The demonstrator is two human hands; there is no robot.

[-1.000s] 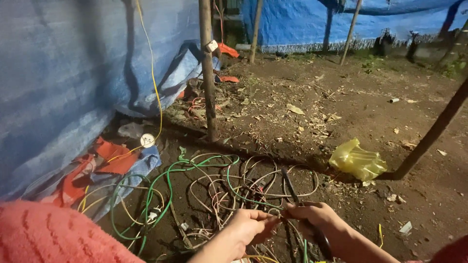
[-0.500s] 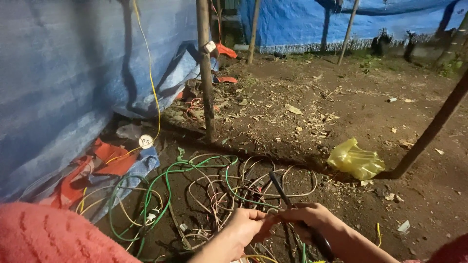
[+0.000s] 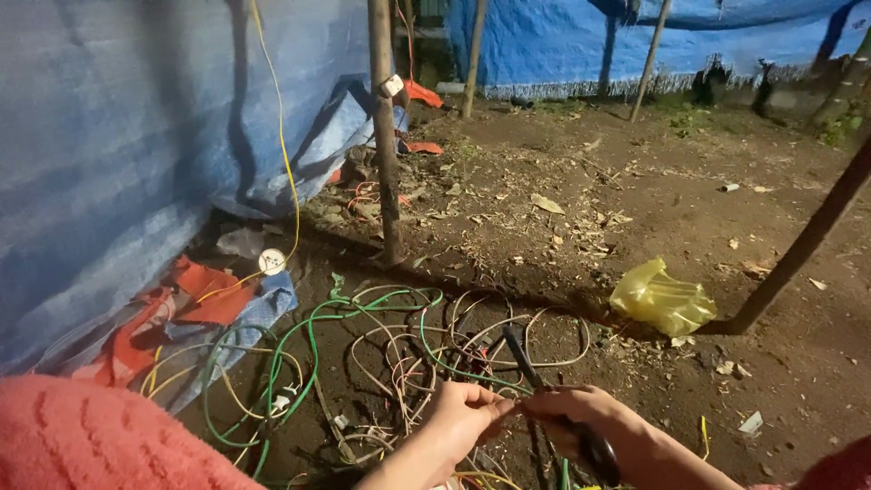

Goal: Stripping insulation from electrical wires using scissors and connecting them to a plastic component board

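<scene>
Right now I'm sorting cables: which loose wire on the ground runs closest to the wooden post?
The green wire; its loop reaches nearest the wooden post, while the pale wires lie further right.

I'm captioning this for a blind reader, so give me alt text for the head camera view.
Two bare hands meet low in the frame, the left hand pinching a thin wire and the right hand gripping a dark-handled tool, above a tangle of green and pale wires on bare dirt ground, with a blue tarpaulin wall on the left.
</scene>
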